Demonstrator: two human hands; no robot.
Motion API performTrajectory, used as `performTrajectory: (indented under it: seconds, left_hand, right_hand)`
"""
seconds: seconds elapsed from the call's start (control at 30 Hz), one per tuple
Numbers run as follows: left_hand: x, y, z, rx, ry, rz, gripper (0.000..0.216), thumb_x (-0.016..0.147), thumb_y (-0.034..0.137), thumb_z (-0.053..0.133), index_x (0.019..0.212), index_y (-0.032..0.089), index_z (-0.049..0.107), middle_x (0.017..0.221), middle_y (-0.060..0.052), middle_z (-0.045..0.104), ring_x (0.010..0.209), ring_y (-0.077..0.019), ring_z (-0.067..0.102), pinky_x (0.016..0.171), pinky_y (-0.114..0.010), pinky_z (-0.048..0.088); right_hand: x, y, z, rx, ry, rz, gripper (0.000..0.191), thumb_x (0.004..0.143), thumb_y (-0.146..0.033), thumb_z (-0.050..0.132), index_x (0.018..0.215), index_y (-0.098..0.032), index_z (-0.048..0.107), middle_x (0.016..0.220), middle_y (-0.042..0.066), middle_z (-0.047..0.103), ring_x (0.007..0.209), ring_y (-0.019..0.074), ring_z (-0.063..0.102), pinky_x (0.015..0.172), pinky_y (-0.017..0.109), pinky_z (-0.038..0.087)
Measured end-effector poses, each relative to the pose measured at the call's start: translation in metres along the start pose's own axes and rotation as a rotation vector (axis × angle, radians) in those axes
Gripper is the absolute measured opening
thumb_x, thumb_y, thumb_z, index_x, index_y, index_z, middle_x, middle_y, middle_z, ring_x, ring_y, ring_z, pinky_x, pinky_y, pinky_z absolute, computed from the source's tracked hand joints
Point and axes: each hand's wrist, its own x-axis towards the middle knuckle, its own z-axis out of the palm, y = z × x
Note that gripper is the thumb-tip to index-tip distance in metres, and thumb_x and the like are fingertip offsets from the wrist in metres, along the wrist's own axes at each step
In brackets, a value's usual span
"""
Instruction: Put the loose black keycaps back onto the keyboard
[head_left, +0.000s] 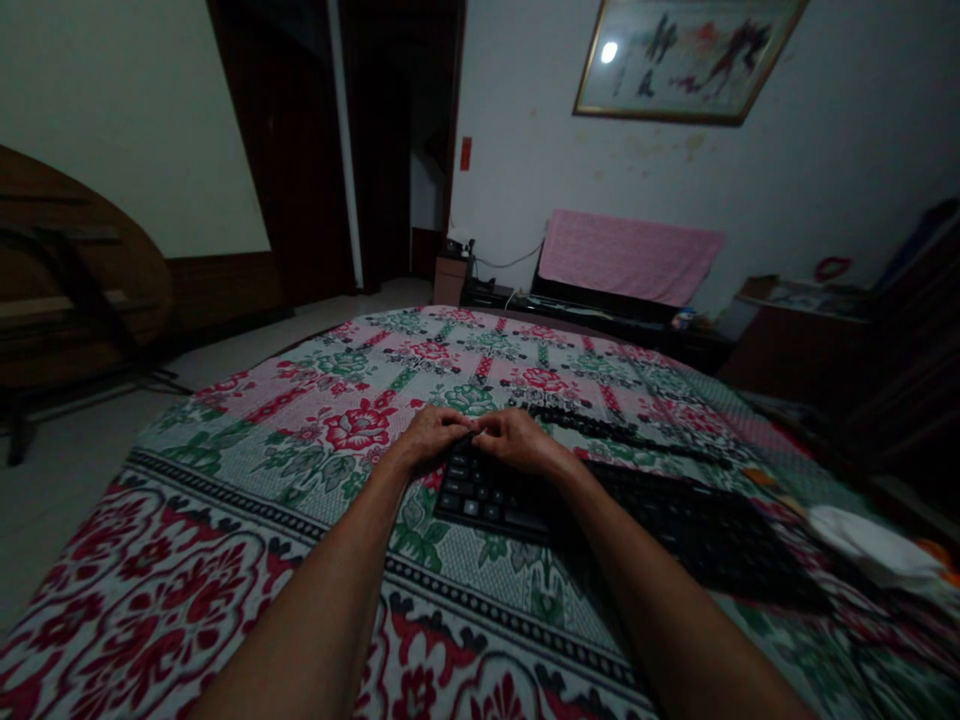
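A black keyboard (pixel 480 505) lies on the patterned bedspread, running from the centre toward the lower right, and my right forearm covers part of it. My left hand (pixel 433 437) is at the keyboard's upper left corner with fingers pinched together. My right hand (pixel 517 440) meets it there, reaching over the keys, its thumb and fingers closed too. Whatever lies between the fingertips is too small and dark to make out. Just beyond my right hand stretches a long, bumpy black strip (pixel 630 436), roughly parallel to the keyboard.
The flowered bedspread (pixel 360 428) spreads over the bed. To the right are a white cloth-like thing (pixel 862 535) and a small orange-brown piece (pixel 760 477). A pink towel (pixel 630 255) drapes over a dark screen-like shape by the wall. A folded round table (pixel 75 270) leans at left.
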Motion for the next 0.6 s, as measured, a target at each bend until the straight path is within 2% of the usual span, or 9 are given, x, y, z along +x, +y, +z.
performTrajectory:
  seconds: [0.1, 0.3, 0.47, 0.6]
  left_hand:
    - [-0.004, 0.006, 0.001, -0.068, -0.020, -0.004, 0.018, 0.060, 0.023, 0.062, 0.074, 0.012, 0.066, 0.066, -0.002, 0.062, 0.058, -0.0113, 0.054, 0.056, -0.023, 0.038]
    - [-0.013, 0.025, -0.003, -0.089, -0.142, -0.093, 0.021, 0.055, 0.020, 0.067, 0.075, 0.012, 0.067, 0.067, -0.003, 0.062, 0.061, -0.0121, 0.054, 0.057, -0.023, 0.038]
    - [-0.017, 0.028, -0.008, -0.216, -0.203, -0.174, 0.031, 0.055, 0.016, 0.067, 0.086, 0.016, 0.066, 0.081, -0.004, 0.064, 0.070, -0.0133, 0.056, 0.061, -0.024, 0.039]
    - [-0.020, 0.028, -0.007, -0.218, -0.260, -0.205, 0.034, 0.054, 0.018, 0.070, 0.087, 0.015, 0.066, 0.081, -0.005, 0.064, 0.070, -0.0138, 0.056, 0.062, -0.025, 0.040]
  right_hand:
    - [-0.007, -0.006, 0.006, 0.010, -0.029, -0.043, 0.019, 0.072, -0.020, 0.049, 0.075, -0.014, 0.067, 0.061, -0.002, 0.059, 0.056, 0.0083, 0.047, 0.051, 0.018, 0.031]
    - [-0.005, -0.003, 0.009, 0.019, 0.004, 0.018, 0.023, 0.068, -0.018, 0.053, 0.084, -0.017, 0.069, 0.070, -0.001, 0.065, 0.064, 0.0109, 0.054, 0.055, 0.018, 0.035]
    - [-0.004, 0.000, 0.013, 0.067, 0.006, 0.064, 0.019, 0.069, -0.023, 0.053, 0.072, -0.013, 0.069, 0.059, -0.001, 0.061, 0.053, 0.0085, 0.049, 0.048, 0.017, 0.031]
    - [-0.005, 0.000, 0.013, 0.058, 0.027, 0.057, 0.024, 0.072, -0.028, 0.051, 0.069, -0.013, 0.068, 0.055, -0.002, 0.057, 0.050, 0.0070, 0.045, 0.045, 0.017, 0.028]
